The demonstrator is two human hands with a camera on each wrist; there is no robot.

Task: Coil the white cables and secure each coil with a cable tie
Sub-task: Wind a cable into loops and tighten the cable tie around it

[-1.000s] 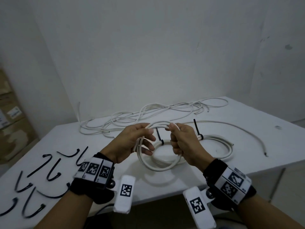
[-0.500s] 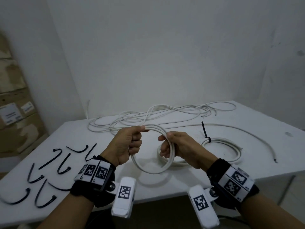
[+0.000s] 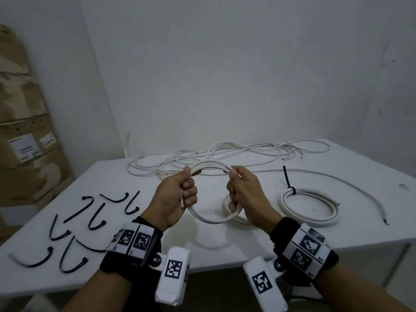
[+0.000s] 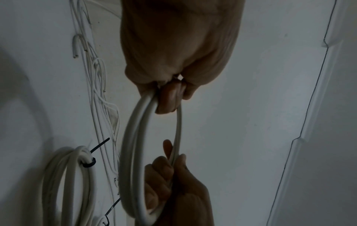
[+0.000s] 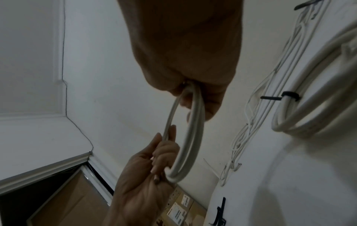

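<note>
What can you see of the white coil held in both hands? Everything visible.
The held coil is smooth white round cable, plastic-looking, wound into a few loose loops roughly ring-shaped. It hangs above the white table, not resting on it. The left hand grips one side in a fist, a cut cable end poking out by its fingers; the right hand grips the opposite side. No cable tie is visible on it.
</note>
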